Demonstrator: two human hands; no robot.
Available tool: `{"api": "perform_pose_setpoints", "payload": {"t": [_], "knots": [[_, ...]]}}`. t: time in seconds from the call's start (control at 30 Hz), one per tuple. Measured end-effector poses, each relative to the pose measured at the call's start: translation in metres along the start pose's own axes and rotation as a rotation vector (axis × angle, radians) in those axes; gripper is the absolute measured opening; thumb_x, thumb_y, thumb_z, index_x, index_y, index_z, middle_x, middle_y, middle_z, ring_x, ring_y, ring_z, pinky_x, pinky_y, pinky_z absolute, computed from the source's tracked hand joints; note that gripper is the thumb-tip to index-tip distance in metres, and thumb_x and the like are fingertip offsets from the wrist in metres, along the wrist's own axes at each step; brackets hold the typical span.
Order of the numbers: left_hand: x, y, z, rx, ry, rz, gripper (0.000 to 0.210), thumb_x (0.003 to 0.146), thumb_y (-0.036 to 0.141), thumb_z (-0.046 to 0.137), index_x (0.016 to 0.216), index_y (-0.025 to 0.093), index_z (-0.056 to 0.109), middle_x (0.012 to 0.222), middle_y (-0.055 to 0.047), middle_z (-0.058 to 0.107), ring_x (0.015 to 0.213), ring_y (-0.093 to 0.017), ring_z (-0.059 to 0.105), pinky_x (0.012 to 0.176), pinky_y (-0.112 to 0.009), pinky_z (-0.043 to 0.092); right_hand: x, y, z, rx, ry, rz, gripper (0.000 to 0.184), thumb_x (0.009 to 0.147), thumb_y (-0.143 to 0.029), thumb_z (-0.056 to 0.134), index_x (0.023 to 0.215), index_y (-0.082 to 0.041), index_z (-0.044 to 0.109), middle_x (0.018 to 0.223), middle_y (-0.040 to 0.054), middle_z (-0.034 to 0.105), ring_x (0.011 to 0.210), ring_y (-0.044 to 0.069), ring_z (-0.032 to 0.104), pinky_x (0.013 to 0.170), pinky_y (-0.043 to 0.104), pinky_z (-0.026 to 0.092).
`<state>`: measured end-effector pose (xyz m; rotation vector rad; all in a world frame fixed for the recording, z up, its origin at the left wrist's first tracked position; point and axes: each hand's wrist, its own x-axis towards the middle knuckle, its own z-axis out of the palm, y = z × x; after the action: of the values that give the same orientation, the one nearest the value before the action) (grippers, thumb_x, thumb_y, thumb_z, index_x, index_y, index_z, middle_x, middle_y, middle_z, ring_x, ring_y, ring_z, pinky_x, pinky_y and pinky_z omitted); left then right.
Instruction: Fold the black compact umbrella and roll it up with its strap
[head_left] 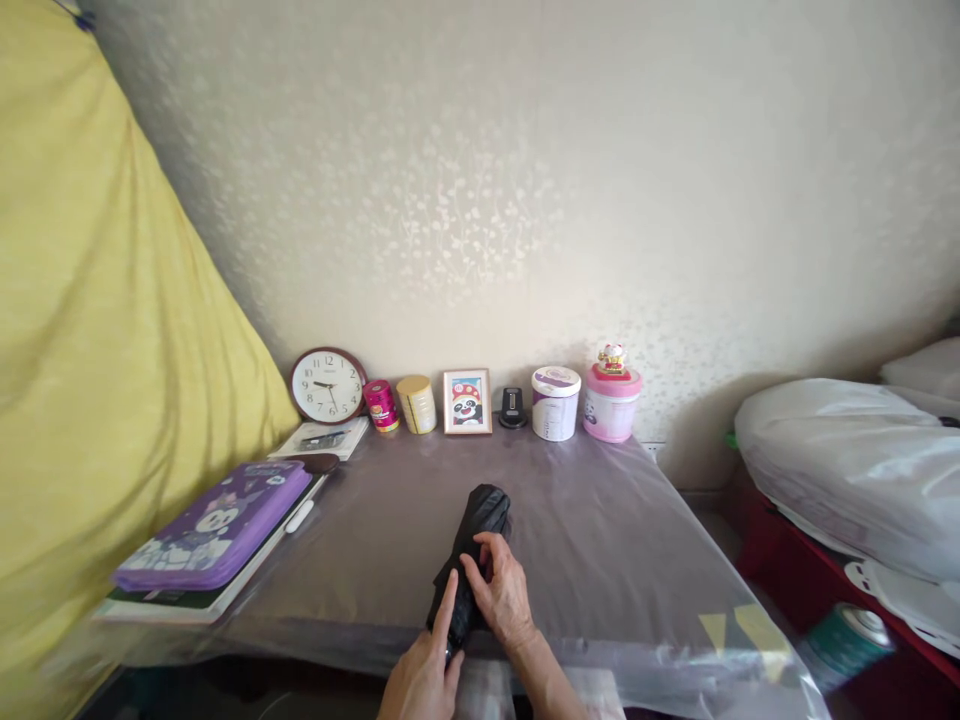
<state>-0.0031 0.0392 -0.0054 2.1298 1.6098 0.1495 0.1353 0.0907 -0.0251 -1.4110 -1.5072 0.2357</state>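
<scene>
While a purple cartoon-print case [214, 528] lies at the left of the plastic-covered table [600, 540], our left hand [421, 672] grips the lower end of a folded black umbrella [481, 512] near the front edge, and our right hand [504, 596] pinches its canopy.

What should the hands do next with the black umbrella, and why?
Maybe the right hand should gently smooth the black umbrella, since it already touches it and the rolled-up side looks a bit uneven. The left hand, at the near end, could keep it steady.
</scene>
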Motion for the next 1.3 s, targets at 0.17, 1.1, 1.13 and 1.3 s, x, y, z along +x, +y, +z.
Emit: {"api": "perform_pose_setpoints", "payload": {"t": [0.17,1.1,1.13,1.3], "knots": [[0.002,0.0,-0.001,-0.039,-0.023,0.011,0.072,0.084,0.013,0.038,0.143,0.016,-0.003,0.123,-0.01,0.057,0.102,-0.018,0.059,0.083,-0.021,0.04,0.0,0.002,0.0,0.01,0.002,-0.026,0.019,0.082,-0.035,0.05,0.094,-0.02,0.056,0.069,-0.0006,0.055,0.061,0.014,0.055,0.059,0.024,0.045],[-0.006,0.006,-0.009,-0.049,0.063,-0.072,0.074,0.084,0.021,0.046,0.143,0.024,0.001,0.099,-0.008,0.067,0.09,-0.02,0.063,0.074,-0.026,0.039,0.001,0.019,-0.018,0.185,0.076,0.217,0.023,0.08,-0.04,0.044,0.072,-0.02,0.051,0.057,-0.0031,0.053,0.051,0.013,0.05,0.052,0.023,0.039],[-0.006,0.005,-0.009,-0.058,0.063,-0.078,0.074,0.084,0.022,0.046,0.143,0.024,0.001,0.096,-0.008,0.067,0.088,-0.021,0.063,0.073,-0.026,0.039,-0.001,0.022,-0.025,0.146,0.078,0.236,0.022,0.079,-0.04,0.045,0.071,-0.021,0.051,0.057,-0.0028,0.054,0.052,0.013,0.05,0.053,0.024,0.038],[-0.006,0.002,-0.011,-0.149,0.066,-0.081,0.074,0.083,0.022,0.048,0.143,0.026,0.005,0.086,-0.007,0.067,0.082,-0.022,0.063,0.07,-0.027,0.04,-0.007,0.03,-0.051,-0.134,0.023,0.275,0.012,0.076,-0.029,0.045,0.073,-0.021,0.053,0.064,-0.0005,0.056,0.057,0.015,0.053,0.056,0.026,0.039]]}}
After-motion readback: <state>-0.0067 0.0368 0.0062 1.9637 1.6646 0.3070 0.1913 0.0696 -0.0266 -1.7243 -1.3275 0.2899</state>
